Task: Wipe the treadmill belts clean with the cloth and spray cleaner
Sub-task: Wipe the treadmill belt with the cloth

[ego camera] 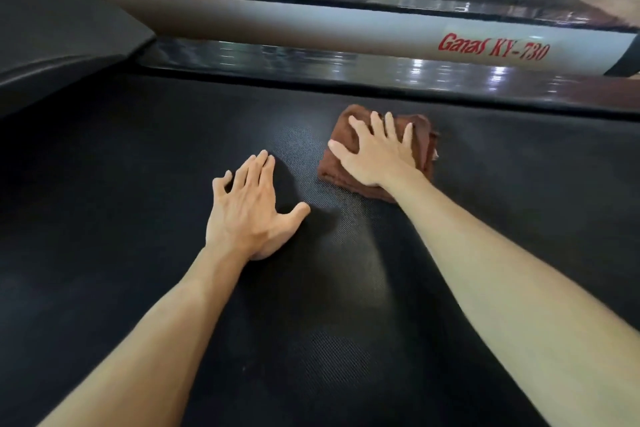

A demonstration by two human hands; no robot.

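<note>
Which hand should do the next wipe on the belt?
The right hand. It already presses flat on the brown cloth. The left hand lies bare on the belt, beside the cloth.

A black treadmill belt point(138, 218) is seen, marked with a fine woven dot texture that shows greyish where light falls on it. A reddish-brown cloth point(426, 139) is seen toward 1 o'clock. A pale grey side rail point(311, 28) at 12 o'clock is lettered in red, "Ganas KY-730". A glossy black strip point(311, 61) beneath it is flecked with white reflections.
</note>
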